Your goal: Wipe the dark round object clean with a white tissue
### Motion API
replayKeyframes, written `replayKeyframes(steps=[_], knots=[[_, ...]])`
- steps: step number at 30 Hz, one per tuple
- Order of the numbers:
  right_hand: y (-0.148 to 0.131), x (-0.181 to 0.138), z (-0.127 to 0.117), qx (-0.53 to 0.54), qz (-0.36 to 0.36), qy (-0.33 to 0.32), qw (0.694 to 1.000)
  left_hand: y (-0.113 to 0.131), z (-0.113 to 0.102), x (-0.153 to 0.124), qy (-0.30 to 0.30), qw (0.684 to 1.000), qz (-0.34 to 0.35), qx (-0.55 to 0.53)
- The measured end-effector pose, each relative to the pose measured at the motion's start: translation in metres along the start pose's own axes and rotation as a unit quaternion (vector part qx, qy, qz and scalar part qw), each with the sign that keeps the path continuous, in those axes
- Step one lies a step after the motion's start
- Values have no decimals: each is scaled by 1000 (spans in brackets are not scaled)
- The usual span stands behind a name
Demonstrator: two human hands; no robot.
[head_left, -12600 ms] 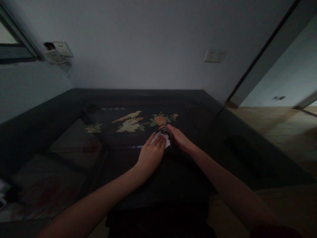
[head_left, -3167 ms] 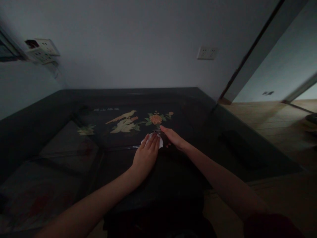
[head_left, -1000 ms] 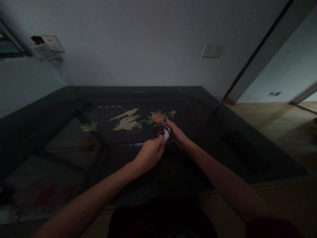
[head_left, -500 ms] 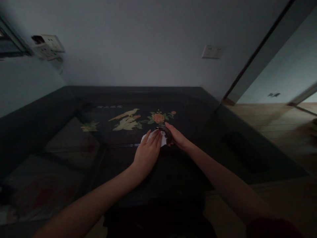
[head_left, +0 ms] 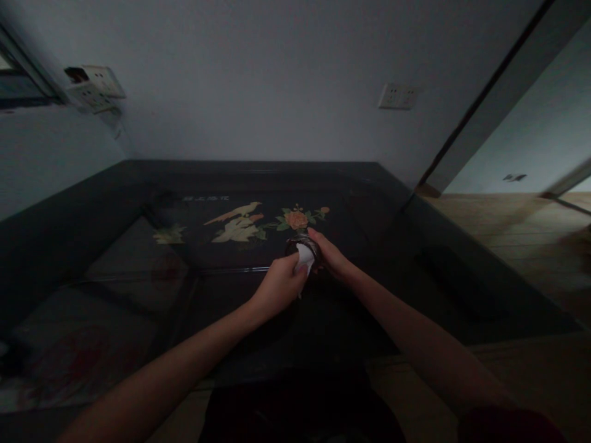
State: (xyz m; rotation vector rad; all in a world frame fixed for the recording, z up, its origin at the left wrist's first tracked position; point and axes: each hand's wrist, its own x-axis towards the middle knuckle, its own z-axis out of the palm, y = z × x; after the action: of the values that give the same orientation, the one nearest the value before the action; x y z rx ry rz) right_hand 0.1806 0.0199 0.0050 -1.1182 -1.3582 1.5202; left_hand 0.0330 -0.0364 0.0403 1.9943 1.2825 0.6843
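Over the dark tabletop (head_left: 258, 289) I hold a small dark, round, bowl-like object (head_left: 316, 245) with a shiny rim; its exact kind does not show. My right hand (head_left: 330, 253) grips it from the right side. My left hand (head_left: 282, 280) is closed on a white tissue (head_left: 305, 254), pinching it with thumb and fingers. The tissue sits at the object's opening, partly inside it. Whether the object's base touches the table cannot be made out.
Yellow birds (head_left: 237, 227) and an orange flower (head_left: 296, 219) decorate the glossy tabletop. A long dark item (head_left: 457, 280) lies toward its right side. Wall sockets (head_left: 397, 96) are behind, with more sockets (head_left: 99, 86) at left. Wooden floor (head_left: 498, 215) shows on the right.
My left hand has gone from lying flat over the tissue to pinching it, slightly lower. More of the round object's rim shows. My right hand keeps its hold.
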Motion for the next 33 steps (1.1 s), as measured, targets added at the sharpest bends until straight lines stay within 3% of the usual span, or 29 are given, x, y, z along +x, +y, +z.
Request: replayKeyframes(steps=[3,5,9,11,15,18,21,28,30,33], knots=[[0,1,1,16,5,13,1000,-1,0,4,10,980,-20,-198],[-1,1,1,20,5,19,1000,-3,1,5,20,975,-12,-219],[-6,0,0,12,-7,14,1000,-6,-2,3,15,998,34,-51],[-7,0,-1,2,-15,6,1000,-6,-6,1,-11,994,85,70],[-4,0,-2,-6,-5,7,1000,-4,-12,-1,-45,940,190,281],[-1,1,-2,-16,11,-7,1000,-1,-13,-2,-46,906,197,371],[0,1,-2,-23,14,-15,1000,-1,-11,-2,-33,896,195,396],[0,0,-1,-34,11,-5,999,-6,-6,-3,-25,903,204,377],[-1,-1,-1,-51,19,-5,999,-5,-4,-5,-38,919,185,346],[-2,-1,-2,-54,20,-6,998,-2,1,-8,-46,962,102,248]])
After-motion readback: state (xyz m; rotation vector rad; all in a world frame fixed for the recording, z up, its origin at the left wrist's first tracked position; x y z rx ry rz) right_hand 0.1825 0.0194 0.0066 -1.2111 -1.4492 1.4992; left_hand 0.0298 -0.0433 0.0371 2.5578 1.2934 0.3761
